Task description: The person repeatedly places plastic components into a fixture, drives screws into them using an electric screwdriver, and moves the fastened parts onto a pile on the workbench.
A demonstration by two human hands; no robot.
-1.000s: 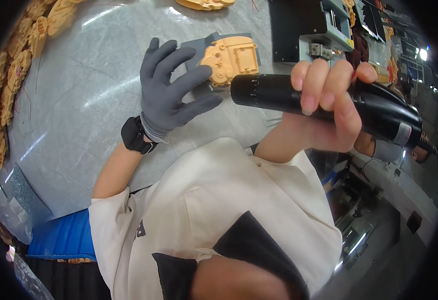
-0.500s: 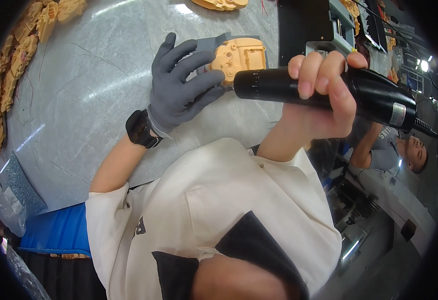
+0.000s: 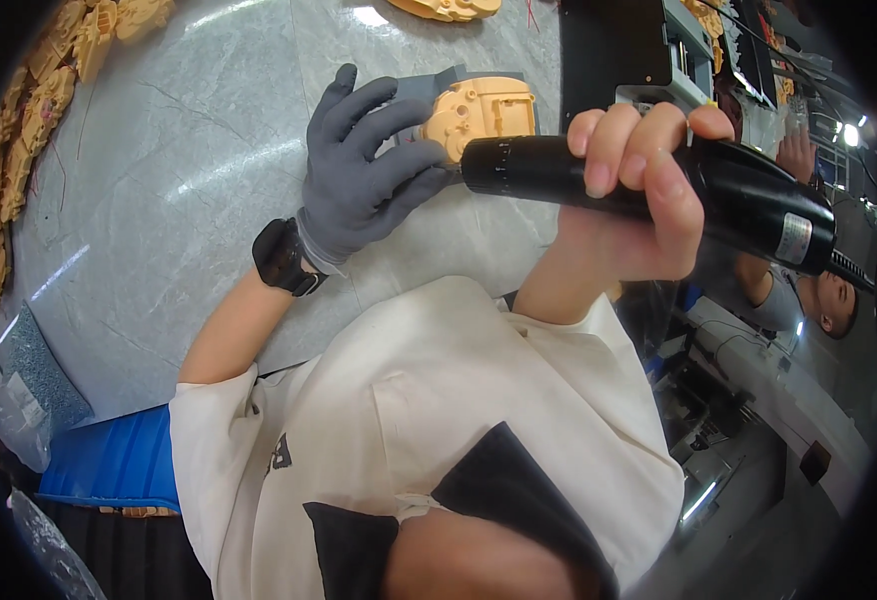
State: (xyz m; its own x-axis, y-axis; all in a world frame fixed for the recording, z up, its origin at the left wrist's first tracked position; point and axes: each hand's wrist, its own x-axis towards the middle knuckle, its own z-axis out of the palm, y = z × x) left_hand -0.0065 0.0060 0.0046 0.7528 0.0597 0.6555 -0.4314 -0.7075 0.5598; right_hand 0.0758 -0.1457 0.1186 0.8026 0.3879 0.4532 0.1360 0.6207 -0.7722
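From the head view, my right grip point(image 3: 677, 205) is wrapped around a black handheld power tool point(image 3: 534, 170), whose nose points left; the very tip is lost to sight beside my left fingers, and its cord fades toward the dark right rim. My gloved left grip point(image 3: 359, 170) has its fingers spread and bent; I cannot tell whether thumb and forefinger pinch anything. The tan moulded part point(image 3: 484, 112) sits just beyond the tool on a grey block point(image 3: 414, 90) on the counter point(image 3: 199, 140), its near edge partly covered by tool and fingertips. Another tan piece point(image 3: 449, 8) is cut off at the far edge. The pile of tan pieces point(image 3: 29, 130) on the left blurs into the rim.
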